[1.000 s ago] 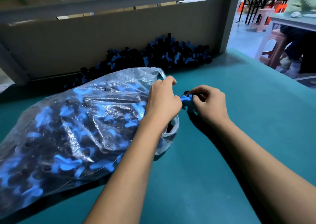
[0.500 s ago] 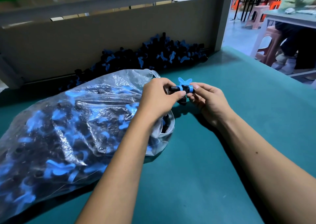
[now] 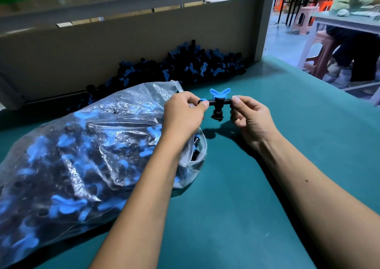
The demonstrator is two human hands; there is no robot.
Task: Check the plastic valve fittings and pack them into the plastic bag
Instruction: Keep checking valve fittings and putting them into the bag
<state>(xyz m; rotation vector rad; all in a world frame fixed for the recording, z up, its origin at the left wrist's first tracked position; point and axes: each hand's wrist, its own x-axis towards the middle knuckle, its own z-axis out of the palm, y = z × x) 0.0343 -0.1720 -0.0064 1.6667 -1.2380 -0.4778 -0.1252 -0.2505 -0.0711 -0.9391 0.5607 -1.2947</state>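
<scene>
A teal surface (image 3: 257,186) filled most of the frame, backed across the top by a tan board (image 3: 123,48) under a gray rail. On the left half lay a big clear plastic bag (image 3: 72,155), bulging with black and blue fittings, its open mouth facing the middle of the frame. Behind it, against the board at upper center, sat a loose pile of fittings (image 3: 185,67) in the same colors. At the upper right, past the edge of the surface, stood pink stools (image 3: 320,50) beside another table where a seated person showed in part. Just above the center, both hands held one valve fitting (image 3: 218,104) above the surface, just right of the bag's mouth. The left hand (image 3: 183,114) pinched its left end with curled fingers, and the right hand (image 3: 249,116) pinched the right end between thumb and forefinger. The fitting's black tube ran level between them, its blue butterfly handle pointing up and a black stub hanging below.
</scene>
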